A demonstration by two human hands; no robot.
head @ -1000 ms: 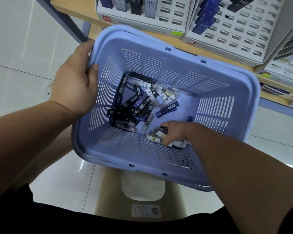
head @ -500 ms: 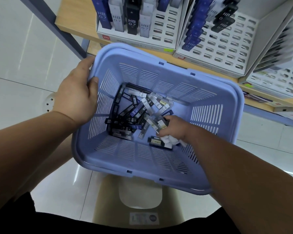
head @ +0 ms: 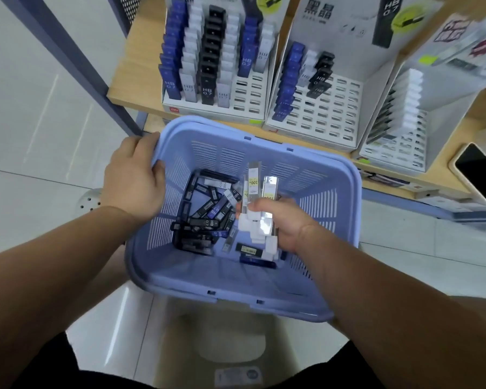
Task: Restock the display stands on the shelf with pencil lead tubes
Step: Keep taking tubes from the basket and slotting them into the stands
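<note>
Several lead tubes [head: 260, 189], right hand [head: 282, 221] gripping them — left hand [head: 132, 183] clasping basket [head: 236, 292] rim.

Bare left hand [head: 134, 182], bare right hand [head: 282, 224], bare forearms [head: 54, 262], black garment [head: 37, 369] below

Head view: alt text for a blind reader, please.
A person's right hand grips a bunch of clear white-capped pencil lead tubes over loose black and blue tubes in a lilac slotted plastic basket, while the left hand holds the basket's rim. Behind, white cardboard display stands on a wooden shelf stand part-filled.
</note>
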